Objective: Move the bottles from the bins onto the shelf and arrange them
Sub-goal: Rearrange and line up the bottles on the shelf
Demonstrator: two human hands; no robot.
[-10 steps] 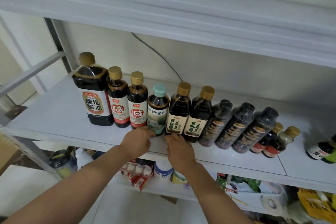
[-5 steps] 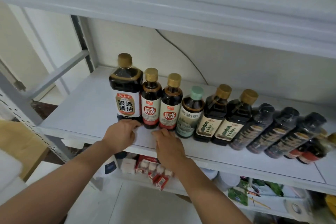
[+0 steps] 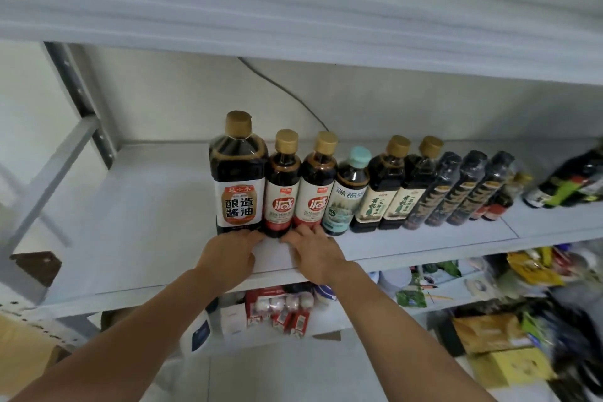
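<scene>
Row of bottles (image 3: 385, 192) stands upright, labels out, near the front edge of the shelf (image 3: 146, 206). Left hand (image 3: 228, 258) lies w/ fingers fairly straight, tips on the base of the big bottle (image 3: 239, 179). Right hand (image 3: 315, 254) likewise touches the bases of the red-label bottles (image 3: 317, 192) (neither hand grips anything).

One wide-angle view, worn on the person's head, looks forward and a little down at the shelf (image 3: 146, 222) from close in front. The shelf crosses the middle of the frame, with the row of bottles (image 3: 239, 173) standing near the centre. The underside of the board above (image 3: 293, 10) fills the top. Both forearms enter from the bottom edge, and the left hand (image 3: 228, 258) and right hand (image 3: 316, 258) meet at mid-frame. The lower shelves (image 3: 473, 320) at lower right are blurred.
</scene>
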